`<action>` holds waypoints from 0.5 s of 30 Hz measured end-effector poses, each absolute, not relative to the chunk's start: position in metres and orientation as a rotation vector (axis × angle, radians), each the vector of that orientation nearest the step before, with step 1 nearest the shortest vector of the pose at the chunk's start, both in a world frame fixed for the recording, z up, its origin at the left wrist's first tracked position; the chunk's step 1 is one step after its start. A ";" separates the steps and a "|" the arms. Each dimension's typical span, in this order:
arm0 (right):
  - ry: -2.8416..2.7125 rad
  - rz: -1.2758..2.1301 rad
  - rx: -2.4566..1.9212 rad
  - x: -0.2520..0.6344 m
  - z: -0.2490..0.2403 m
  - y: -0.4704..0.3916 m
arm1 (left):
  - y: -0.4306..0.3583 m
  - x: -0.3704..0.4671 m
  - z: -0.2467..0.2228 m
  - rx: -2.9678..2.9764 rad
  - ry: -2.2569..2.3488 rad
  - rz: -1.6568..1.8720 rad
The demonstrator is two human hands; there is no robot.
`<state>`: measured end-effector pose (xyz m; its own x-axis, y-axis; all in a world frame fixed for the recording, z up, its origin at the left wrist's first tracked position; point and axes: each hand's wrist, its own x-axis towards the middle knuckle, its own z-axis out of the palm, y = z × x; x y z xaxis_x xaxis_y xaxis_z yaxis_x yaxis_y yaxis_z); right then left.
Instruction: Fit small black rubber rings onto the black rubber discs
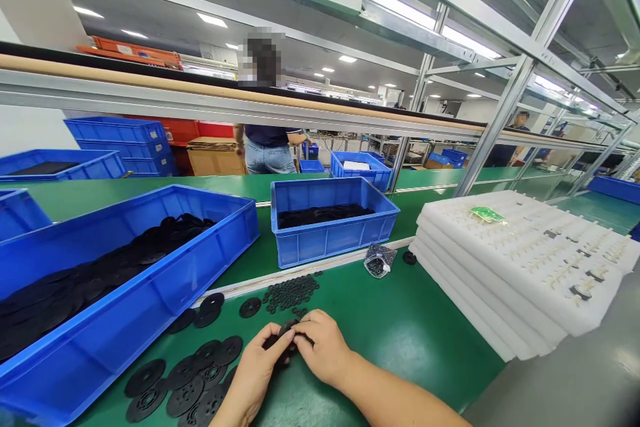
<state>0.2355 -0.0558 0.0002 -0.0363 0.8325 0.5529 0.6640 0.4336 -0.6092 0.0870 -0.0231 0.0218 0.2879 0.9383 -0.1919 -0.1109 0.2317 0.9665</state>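
My left hand (263, 361) and my right hand (323, 347) meet over the green table, both closed around a black disc (286, 330) that their fingers partly cover. Just beyond the fingertips lies a cluster of small black rings (291, 293). One loose black disc (250, 307) rests to the left of that cluster. Beside my left wrist, several flat black discs with holes (186, 395) overlap in a loose spread.
A long blue bin (125, 320) of black discs stands at left, and a smaller blue bin (335, 240) behind my hands holds black parts. An opened plastic bag (379, 261) sits near it. White foam sheets (465, 293) are stacked at right. Beyond the bench stands a person (270, 147).
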 end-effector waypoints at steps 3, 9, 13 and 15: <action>-1.701 0.286 -1.323 0.239 -0.001 -0.055 | -0.020 0.084 0.025 0.851 0.974 0.959; -1.712 0.231 -1.730 0.250 -0.006 -0.045 | -0.012 0.074 0.028 0.793 0.956 1.084; -1.807 0.189 -1.813 0.251 -0.009 -0.037 | -0.016 0.071 0.042 1.007 1.081 1.233; -1.844 0.161 -1.813 0.249 -0.013 -0.034 | -0.014 0.065 0.056 1.166 1.178 1.253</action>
